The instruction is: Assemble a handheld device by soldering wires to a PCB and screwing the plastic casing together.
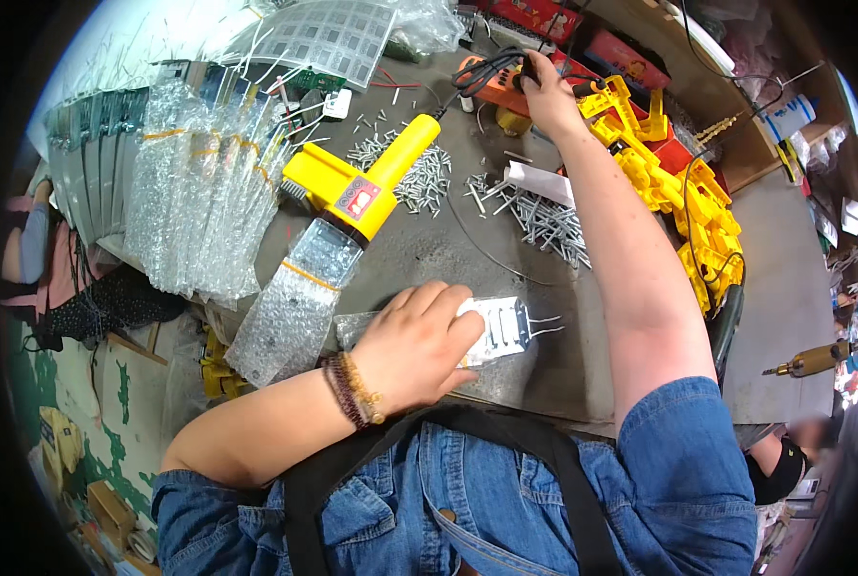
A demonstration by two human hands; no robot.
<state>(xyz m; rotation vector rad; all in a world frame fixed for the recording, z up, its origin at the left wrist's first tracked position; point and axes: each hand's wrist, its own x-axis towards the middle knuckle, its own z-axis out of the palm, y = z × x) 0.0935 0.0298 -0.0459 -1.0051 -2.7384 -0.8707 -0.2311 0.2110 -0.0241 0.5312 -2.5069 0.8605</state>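
Workbench (429, 250): left hand (414, 346) presses metal plate (501, 326)

Flat white metal plate (499, 326), two prongs, on table under palm.

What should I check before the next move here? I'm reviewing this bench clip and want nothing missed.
1. Left hand pressing down the metal plate: ok.
2. Plate's two prongs free of fingers: ok.
3. Right hand gripping the black cable: cannot tell how firmly.
4. Yellow tool with its bubble-wrapped end lying beside the left hand, untouched: ok.
5. Loose screws scattered under the right forearm's path: not ok.
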